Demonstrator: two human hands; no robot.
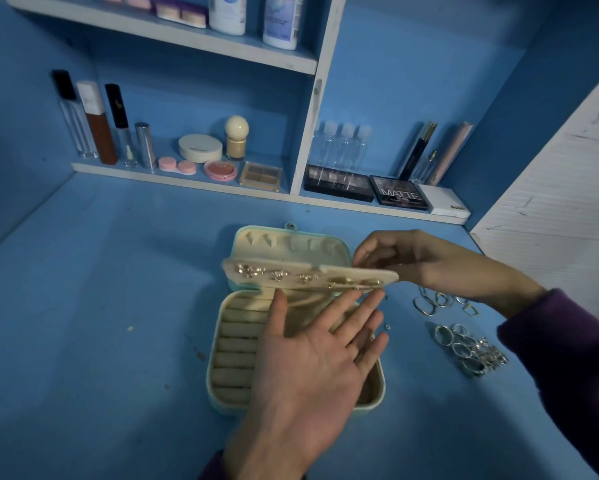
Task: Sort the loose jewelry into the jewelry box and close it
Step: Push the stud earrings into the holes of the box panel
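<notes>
Jewelry box [211,375] sits open at dead centre of the blue desk [100,306], lid [291,244] laid back toward 12 o'clock. The earring panel [291,271] is lifted clear of the tray. Its long axis runs 9 to 3, and a row of gold studs is pinned along it.

My left hand [312,362] is flat, palm up and fingers straight. The fingertips prop the panel's front edge from below, with nothing gripped. My right hand [422,261] has its fingertips pinched together on the panel's 3 o'clock end. I can't tell whether a stud is caught in that pinch too.

Now the loose stuff, and all of it lies on the right. The hoop earrings [433,301] sit just below my right wrist, at about 5 o'clock from the pinch. The pile of silver rings [467,348] lies further down the same line, at 3 o'clock from the tray and well apart from it. One tiny stud [387,326] sits beside the box wall.

So the right hand is the nearer one — a short drop down and back should get it onto the hoops while the left props the panel.
</notes>
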